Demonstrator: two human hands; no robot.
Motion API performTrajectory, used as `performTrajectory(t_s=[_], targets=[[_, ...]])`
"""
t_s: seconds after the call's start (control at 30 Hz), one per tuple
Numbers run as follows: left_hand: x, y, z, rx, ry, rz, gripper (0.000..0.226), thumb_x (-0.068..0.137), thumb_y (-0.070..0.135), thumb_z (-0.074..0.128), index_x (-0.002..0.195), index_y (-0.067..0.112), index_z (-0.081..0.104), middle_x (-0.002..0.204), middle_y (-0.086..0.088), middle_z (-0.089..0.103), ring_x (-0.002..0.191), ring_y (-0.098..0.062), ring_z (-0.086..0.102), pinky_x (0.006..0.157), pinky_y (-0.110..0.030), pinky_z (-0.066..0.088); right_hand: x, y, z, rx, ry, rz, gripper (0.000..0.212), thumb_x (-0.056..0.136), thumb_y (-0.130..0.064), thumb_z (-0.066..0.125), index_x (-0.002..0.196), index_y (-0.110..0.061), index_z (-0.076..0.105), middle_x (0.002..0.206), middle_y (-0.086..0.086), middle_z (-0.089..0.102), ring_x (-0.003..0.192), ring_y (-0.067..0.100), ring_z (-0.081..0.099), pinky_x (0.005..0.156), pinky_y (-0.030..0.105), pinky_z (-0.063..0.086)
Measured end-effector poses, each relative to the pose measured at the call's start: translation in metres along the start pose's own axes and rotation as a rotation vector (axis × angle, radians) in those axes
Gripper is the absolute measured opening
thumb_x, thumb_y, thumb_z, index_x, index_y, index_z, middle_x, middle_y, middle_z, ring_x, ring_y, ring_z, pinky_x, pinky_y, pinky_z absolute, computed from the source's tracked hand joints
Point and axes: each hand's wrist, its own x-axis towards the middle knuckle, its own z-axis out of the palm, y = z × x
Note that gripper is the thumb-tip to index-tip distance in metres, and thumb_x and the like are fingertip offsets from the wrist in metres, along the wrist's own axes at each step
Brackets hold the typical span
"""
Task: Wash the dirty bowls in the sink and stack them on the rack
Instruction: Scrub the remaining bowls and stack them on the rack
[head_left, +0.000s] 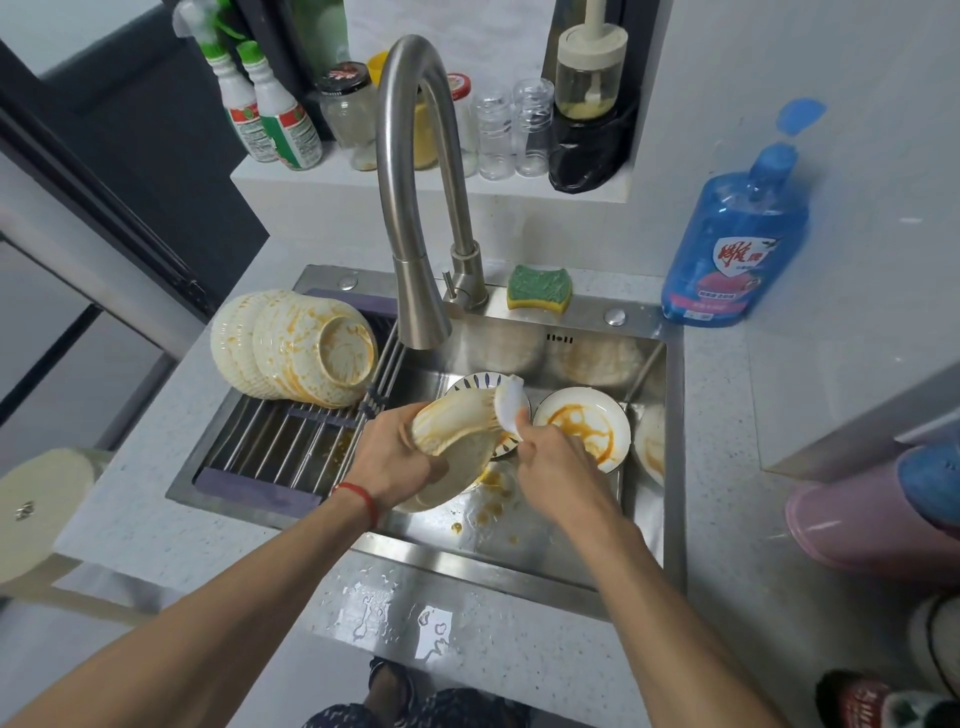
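Bowl (457, 431) tilted on its side above the sink (550, 525), left hand (400, 457) curled round its rim, right hand (550, 467) pinching a white scrubber (511, 402) against its outside, stained bowls (296, 348) stacked on the rack (280, 441) left of the sink.

Home kitchen: steel sink (672, 441), faucet (410, 208), dish soap (737, 234)

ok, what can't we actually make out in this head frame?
- Inside of the held bowl: tilted away, gripped by the left hand.
- White scrubber: motion-blurred, lower part wrapped by the right hand.
- Patterned dish: mostly behind the bowl.
- Bowl at the sink's right wall: only partly visible.
- Detergent bottle label: too blurred to read.
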Motion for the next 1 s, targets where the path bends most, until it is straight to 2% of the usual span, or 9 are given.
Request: performTrajectory(t_s=[0.17, 0.3, 0.43, 0.53, 0.6, 0.7, 0.8, 0.9, 1.0], targets=[[0.001, -0.001, -0.005, 0.018, 0.031, 0.008, 0.06, 0.057, -0.003, 0.082, 0.109, 0.026, 0.078, 0.092, 0.004, 0.076, 0.089, -0.017, 0.07, 0.084, -0.04, 0.062, -0.019, -0.019, 0.014, -0.035, 0.006, -0.14, 0.059, 0.104, -0.019, 0.04, 0.159, -0.037, 0.027, 0.118, 0.014, 0.066, 0.111, 0.04, 0.058, 0.081, 0.045, 0.048], [0.0, 0.001, -0.006, 0.036, 0.016, 0.014, 0.062, 0.055, -0.001, 0.082, 0.11, 0.027, 0.078, 0.092, 0.004, 0.076, 0.091, -0.019, 0.07, 0.083, -0.037, 0.061, -0.005, -0.008, 0.008, -0.142, 0.029, -0.003, 0.065, 0.102, -0.015, 0.04, 0.161, -0.033, 0.021, 0.125, 0.015, 0.062, 0.116, 0.039, 0.057, 0.088, 0.047, 0.048], [0.002, 0.002, -0.007, 0.03, 0.043, 0.017, 0.052, 0.047, 0.019, 0.072, 0.098, 0.026, 0.08, 0.083, 0.006, 0.077, 0.083, -0.018, 0.073, 0.075, -0.042, 0.063, -0.033, -0.034, 0.022, -0.192, 0.02, -0.204, 0.077, 0.096, -0.01, 0.04, 0.162, -0.036, 0.011, 0.12, 0.018, 0.062, 0.112, 0.042, 0.058, 0.083, 0.047, 0.042], [0.004, 0.003, -0.007, 0.04, 0.027, 0.021, 0.06, 0.045, 0.019, 0.071, 0.103, 0.025, 0.079, 0.086, 0.004, 0.077, 0.085, -0.019, 0.071, 0.079, -0.041, 0.062, -0.016, -0.028, 0.014, -0.22, 0.059, -0.078, 0.074, 0.099, -0.011, 0.038, 0.163, -0.034, 0.009, 0.125, 0.018, 0.062, 0.115, 0.041, 0.058, 0.082, 0.046, 0.04], [0.004, 0.003, -0.008, 0.06, 0.009, 0.037, 0.062, 0.044, 0.02, 0.071, 0.106, 0.027, 0.079, 0.087, 0.005, 0.076, 0.085, -0.019, 0.071, 0.079, -0.038, 0.062, -0.016, -0.028, 0.014, -0.253, 0.056, -0.083, 0.072, 0.1, -0.011, 0.037, 0.163, -0.033, 0.009, 0.125, 0.018, 0.062, 0.114, 0.041, 0.058, 0.08, 0.045, 0.038], [0.005, 0.003, -0.009, 0.011, 0.008, 0.023, 0.056, 0.045, 0.019, 0.07, 0.1, 0.024, 0.08, 0.084, 0.004, 0.077, 0.084, -0.018, 0.072, 0.075, -0.035, 0.062, -0.027, -0.034, 0.022, -0.225, 0.051, -0.241, 0.076, 0.095, -0.012, 0.041, 0.16, -0.04, 0.013, 0.111, 0.017, 0.067, 0.103, 0.043, 0.063, 0.075, 0.046, 0.043], [0.006, -0.001, -0.013, -0.05, -0.009, 0.019, 0.054, 0.053, 0.003, 0.081, 0.102, 0.026, 0.078, 0.09, 0.002, 0.077, 0.086, -0.015, 0.07, 0.078, -0.034, 0.061, -0.003, -0.016, 0.013, -0.123, 0.068, -0.093, 0.064, 0.102, -0.016, 0.039, 0.159, -0.041, 0.024, 0.108, 0.013, 0.066, 0.106, 0.04, 0.061, 0.077, 0.044, 0.047], [0.008, -0.008, -0.019, -0.123, -0.017, 0.017, 0.062, 0.061, -0.014, 0.08, 0.104, 0.03, 0.074, 0.092, 0.008, 0.075, 0.087, -0.01, 0.068, 0.074, -0.03, 0.058, -0.005, -0.006, 0.01, 0.071, 0.009, -0.042, 0.052, 0.106, -0.023, 0.041, 0.154, -0.043, 0.039, 0.101, 0.004, 0.06, 0.105, 0.035, 0.058, 0.084, 0.043, 0.048], [0.006, -0.01, -0.022, -0.196, -0.026, 0.002, 0.062, 0.06, -0.015, 0.08, 0.104, 0.028, 0.073, 0.093, 0.008, 0.075, 0.087, -0.009, 0.068, 0.072, -0.024, 0.056, 0.009, 0.009, 0.01, 0.14, -0.011, 0.053, 0.049, 0.106, -0.027, 0.044, 0.151, -0.044, 0.045, 0.12, 0.006, 0.065, 0.105, 0.03, 0.059, 0.093, 0.04, 0.052]])
